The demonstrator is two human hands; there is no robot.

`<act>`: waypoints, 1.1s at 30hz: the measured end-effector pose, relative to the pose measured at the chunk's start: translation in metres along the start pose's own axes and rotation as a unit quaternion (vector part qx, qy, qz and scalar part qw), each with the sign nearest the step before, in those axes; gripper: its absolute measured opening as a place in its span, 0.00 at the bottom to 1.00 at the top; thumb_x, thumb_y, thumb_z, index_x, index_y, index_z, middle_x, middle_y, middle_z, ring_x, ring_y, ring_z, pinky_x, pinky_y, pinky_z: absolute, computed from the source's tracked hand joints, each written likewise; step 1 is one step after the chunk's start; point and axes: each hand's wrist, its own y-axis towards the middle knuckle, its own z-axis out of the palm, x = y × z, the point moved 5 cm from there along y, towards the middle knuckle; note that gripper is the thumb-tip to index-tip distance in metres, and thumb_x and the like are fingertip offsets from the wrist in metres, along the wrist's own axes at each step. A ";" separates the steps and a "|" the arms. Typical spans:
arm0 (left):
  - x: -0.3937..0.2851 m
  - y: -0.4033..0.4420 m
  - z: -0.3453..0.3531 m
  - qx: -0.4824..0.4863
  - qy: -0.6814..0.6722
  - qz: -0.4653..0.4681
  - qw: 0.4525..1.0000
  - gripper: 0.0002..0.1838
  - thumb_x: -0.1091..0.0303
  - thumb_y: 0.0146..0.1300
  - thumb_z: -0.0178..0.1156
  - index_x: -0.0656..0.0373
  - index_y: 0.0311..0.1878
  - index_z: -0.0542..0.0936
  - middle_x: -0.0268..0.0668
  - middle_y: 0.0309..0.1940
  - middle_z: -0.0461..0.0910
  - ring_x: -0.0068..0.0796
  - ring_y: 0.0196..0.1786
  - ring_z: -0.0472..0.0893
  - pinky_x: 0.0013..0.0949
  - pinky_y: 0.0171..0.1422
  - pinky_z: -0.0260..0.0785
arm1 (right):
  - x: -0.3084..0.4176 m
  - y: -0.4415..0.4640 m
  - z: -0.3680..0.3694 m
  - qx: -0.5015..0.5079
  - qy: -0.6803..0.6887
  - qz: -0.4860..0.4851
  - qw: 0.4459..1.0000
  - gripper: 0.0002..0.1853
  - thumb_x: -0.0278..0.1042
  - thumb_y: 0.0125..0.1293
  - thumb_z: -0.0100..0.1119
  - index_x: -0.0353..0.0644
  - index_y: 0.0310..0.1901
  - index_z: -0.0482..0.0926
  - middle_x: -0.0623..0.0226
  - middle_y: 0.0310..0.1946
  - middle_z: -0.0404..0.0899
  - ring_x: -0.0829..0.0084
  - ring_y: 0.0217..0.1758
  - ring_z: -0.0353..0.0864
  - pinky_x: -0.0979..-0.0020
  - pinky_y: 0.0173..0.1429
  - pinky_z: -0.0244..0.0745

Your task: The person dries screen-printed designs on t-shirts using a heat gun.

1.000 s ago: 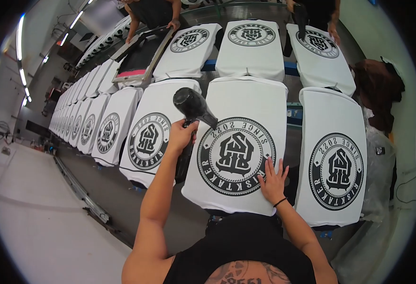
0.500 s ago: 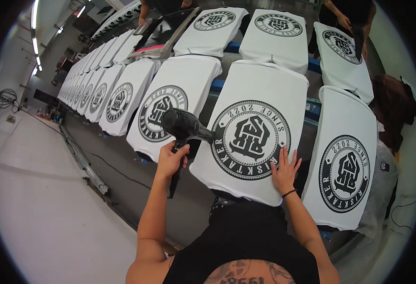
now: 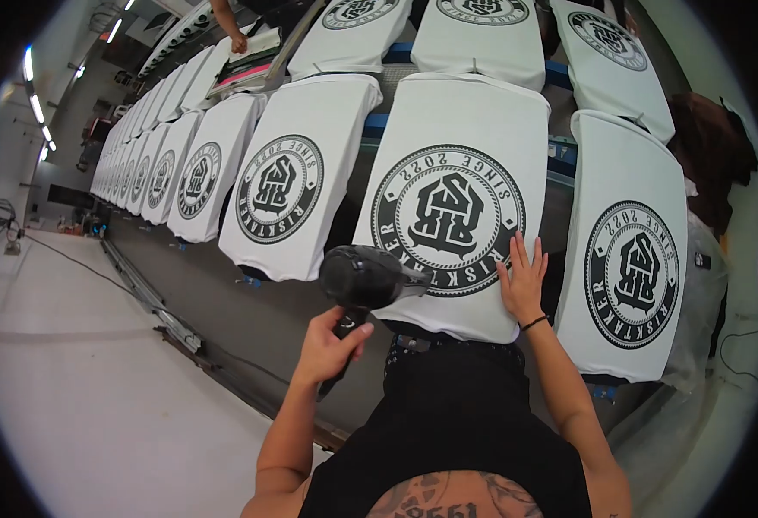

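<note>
A black hair dryer (image 3: 363,278) is held by its handle in my left hand (image 3: 331,347), its nozzle over the lower left edge of a round black print. That print (image 3: 448,220) is on a white shirt (image 3: 461,104) stretched over a board in front of me. My right hand (image 3: 524,281) lies flat on the shirt at the print's lower right edge, fingers spread. To the right lies another printed white shirt (image 3: 629,173), and to the left one more (image 3: 310,112).
Rows of printed shirts (image 3: 198,173) run away to the left. Across the table, a co-worker's hand (image 3: 238,41) touches a framed screen (image 3: 254,65). Dark brown cloth (image 3: 711,164) and clear plastic (image 3: 698,302) are at the right. A cable (image 3: 241,358) trails on the left.
The hair dryer has moved from the print's upper left, down its left side, to the lower left edge. My right hand stays on the shirt. The co-worker's screen has shifted and tilted differently.
</note>
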 end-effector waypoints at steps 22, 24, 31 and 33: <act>-0.104 0.121 0.153 0.189 0.155 0.077 0.967 0.16 0.65 0.67 0.68 0.68 0.48 0.80 0.29 0.19 0.77 0.16 0.19 0.75 0.24 0.23 0.66 | 0.000 -0.053 -0.034 -0.095 0.053 0.077 0.991 0.31 0.43 0.74 0.54 0.37 0.74 0.66 0.65 0.79 0.60 0.45 0.82 0.50 0.41 0.82 0.39; -0.115 0.136 0.158 0.199 0.169 0.091 0.961 0.15 0.64 0.67 0.68 0.68 0.47 0.80 0.29 0.19 0.77 0.16 0.19 0.75 0.24 0.23 0.66 | 0.006 -0.048 -0.030 -0.067 0.052 0.061 0.994 0.32 0.44 0.73 0.54 0.37 0.74 0.66 0.66 0.80 0.59 0.45 0.82 0.49 0.39 0.82 0.39; -0.138 0.189 0.158 0.185 0.188 0.117 0.957 0.14 0.63 0.67 0.68 0.66 0.44 0.82 0.30 0.15 0.76 0.17 0.16 0.74 0.24 0.21 0.63 | 0.018 -0.010 -0.005 -0.035 0.001 0.031 0.999 0.36 0.52 0.73 0.53 0.40 0.76 0.64 0.66 0.81 0.54 0.43 0.84 0.43 0.34 0.81 0.33; -0.139 0.210 0.151 0.164 0.171 0.136 0.962 0.14 0.63 0.67 0.68 0.66 0.44 0.82 0.30 0.14 0.77 0.17 0.15 0.74 0.24 0.21 0.62 | 0.020 -0.001 0.002 -0.015 -0.024 0.019 0.999 0.38 0.56 0.73 0.53 0.40 0.76 0.64 0.66 0.82 0.53 0.43 0.85 0.41 0.31 0.81 0.32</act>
